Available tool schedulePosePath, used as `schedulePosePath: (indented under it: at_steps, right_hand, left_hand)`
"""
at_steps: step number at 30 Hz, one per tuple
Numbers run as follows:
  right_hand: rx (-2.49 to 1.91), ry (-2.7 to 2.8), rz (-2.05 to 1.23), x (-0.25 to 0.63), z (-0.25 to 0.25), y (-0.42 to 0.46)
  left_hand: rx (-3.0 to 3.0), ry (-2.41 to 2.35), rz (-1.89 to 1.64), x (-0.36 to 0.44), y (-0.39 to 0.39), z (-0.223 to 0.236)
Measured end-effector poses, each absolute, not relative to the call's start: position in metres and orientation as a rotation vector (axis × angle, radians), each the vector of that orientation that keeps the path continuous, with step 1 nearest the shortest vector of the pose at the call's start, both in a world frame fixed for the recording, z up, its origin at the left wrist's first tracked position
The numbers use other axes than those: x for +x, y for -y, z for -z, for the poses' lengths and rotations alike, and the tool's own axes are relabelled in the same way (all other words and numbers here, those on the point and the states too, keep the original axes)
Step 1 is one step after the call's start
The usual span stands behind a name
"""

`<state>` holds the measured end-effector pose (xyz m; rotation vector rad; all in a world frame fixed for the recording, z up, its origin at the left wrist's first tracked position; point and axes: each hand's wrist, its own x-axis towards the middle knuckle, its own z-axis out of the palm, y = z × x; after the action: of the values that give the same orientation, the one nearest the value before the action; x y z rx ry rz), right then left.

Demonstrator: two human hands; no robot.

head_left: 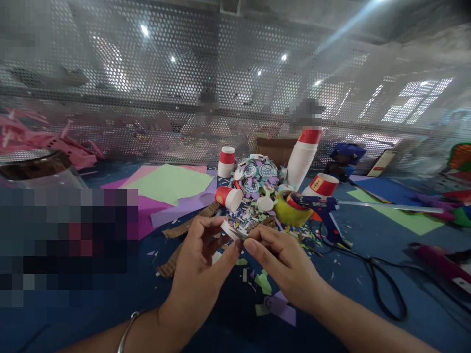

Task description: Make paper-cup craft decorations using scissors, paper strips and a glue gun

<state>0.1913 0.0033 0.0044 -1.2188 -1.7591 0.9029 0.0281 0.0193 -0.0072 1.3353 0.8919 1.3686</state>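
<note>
Fingers (230, 256) pinching white piece (228, 230), slanting down-right

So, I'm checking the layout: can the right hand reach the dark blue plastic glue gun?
Probably yes: only coloured paper scraps lie between the right hand and glue gun, though that hand holds a thin grey piece.

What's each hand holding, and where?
Left hand: white piece, by its edges, between thumb and fingers. Right hand: thin grey piece, pinched near one end; can't tell what it is.
</note>
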Motion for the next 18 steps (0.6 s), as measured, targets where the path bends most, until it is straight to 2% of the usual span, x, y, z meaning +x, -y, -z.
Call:
schedulePosePath:
  at_steps: [18]
  right_hand:
    - [-1.227, 1.776, -0.835, 0.1917, -0.0045, -0.0032]
  left_hand:
    - [1.309, -0.885, -1.379, 0.029, -0.0192, 0.0053]
